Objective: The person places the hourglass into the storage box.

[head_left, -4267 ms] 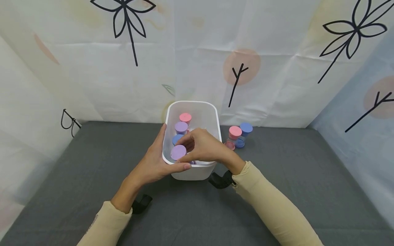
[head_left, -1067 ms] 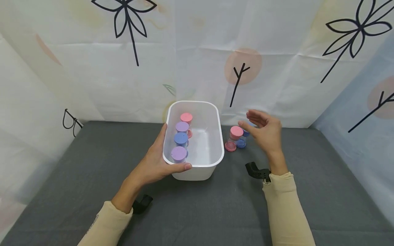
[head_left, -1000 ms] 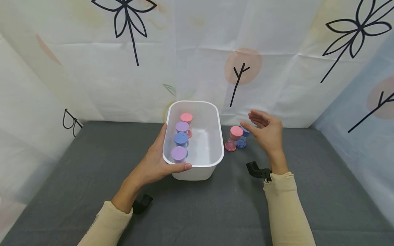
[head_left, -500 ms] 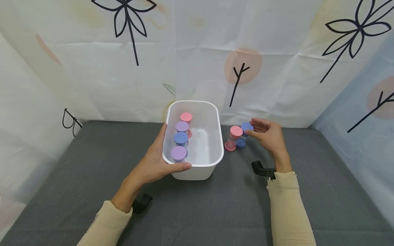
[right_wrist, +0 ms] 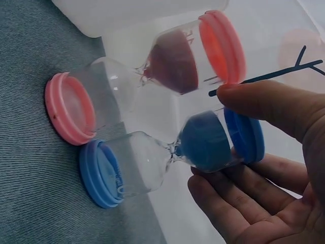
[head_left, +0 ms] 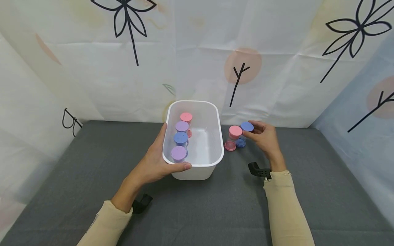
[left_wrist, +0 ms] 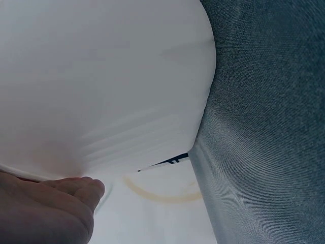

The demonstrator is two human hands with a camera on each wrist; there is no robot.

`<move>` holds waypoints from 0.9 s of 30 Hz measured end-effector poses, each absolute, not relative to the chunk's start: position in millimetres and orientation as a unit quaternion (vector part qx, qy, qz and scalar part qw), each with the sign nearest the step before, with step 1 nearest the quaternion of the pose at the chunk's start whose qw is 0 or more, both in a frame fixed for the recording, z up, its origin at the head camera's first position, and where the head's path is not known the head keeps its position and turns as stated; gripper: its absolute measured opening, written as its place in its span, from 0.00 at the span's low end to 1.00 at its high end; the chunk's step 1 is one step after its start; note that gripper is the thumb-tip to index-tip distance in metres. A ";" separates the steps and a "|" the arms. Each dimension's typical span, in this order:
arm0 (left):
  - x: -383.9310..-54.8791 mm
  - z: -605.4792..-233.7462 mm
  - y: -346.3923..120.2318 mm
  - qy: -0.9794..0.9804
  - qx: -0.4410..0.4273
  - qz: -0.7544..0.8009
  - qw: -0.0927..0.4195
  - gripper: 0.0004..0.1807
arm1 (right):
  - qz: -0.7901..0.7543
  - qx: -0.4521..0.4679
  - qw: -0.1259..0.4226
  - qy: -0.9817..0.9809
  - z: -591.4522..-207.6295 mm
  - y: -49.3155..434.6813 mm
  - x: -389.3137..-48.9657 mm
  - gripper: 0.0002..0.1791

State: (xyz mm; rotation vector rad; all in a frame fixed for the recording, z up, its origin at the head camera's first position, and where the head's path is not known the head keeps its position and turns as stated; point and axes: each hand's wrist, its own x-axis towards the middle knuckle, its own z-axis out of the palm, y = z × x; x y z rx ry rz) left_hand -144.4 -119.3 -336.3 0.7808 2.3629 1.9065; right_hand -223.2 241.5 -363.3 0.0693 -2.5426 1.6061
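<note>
My left hand point(head_left: 154, 162) holds a white plastic bin point(head_left: 192, 173) at its near left corner, thumb along the front rim and fingers against the left side. Inside, along the left wall, stand several hourglasses: a pink one point(head_left: 186, 117), a purple one point(head_left: 182, 126), a blue one point(head_left: 180, 138) and a nearer purple one point(head_left: 178, 153). To the right of the bin my right hand point(head_left: 266, 138) pinches the upper end of a blue hourglass point(right_wrist: 203, 142), thumb on one side and fingers on the other. A pink hourglass point(right_wrist: 172, 58) stands close beside it, near the thumb tip.
Dark grey cloth point(head_left: 197, 212) covers the table. A white printed curtain point(head_left: 197, 68) hangs behind the bin, with side curtains at left and right. Black wrist mounts point(head_left: 258, 170) stick out from both forearms.
My right hand has left the bin, where it was at the near purple hourglass, moved right, and come down onto the blue hourglass's cap. The left hand stays on the bin.
</note>
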 end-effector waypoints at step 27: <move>-153.1 -352.8 -122.7 0.759 0.253 0.600 -0.001 0.68 | 0.645 0.005 0.265 -0.717 -298.4 224.8 -191.2 0.28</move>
